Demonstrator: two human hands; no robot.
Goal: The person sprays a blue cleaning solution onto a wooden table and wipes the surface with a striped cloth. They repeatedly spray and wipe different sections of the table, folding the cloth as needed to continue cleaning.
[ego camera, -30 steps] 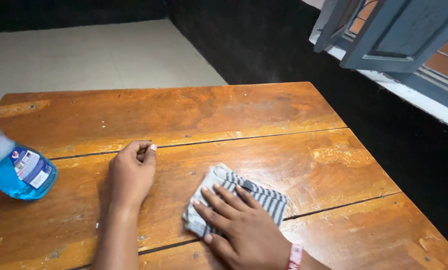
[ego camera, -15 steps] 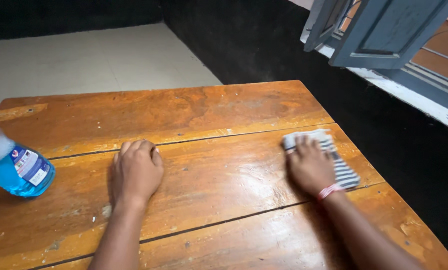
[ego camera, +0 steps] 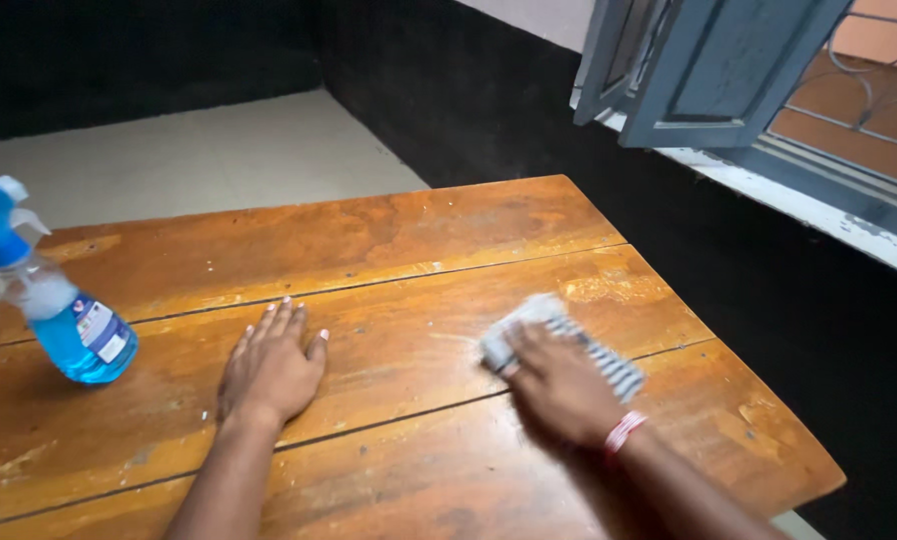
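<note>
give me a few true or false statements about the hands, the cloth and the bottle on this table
1. The right hand presses on a striped cloth on the wooden table. True.
2. The left hand grips the spray bottle. False: it lies flat on the table, palm down, apart from the bottle.
3. The spray bottle holds blue liquid. True.
4. The bottle stands by the table's right edge, near the window. False: it is at the left edge, leaning.
5. A band is on the right wrist. True.
</note>
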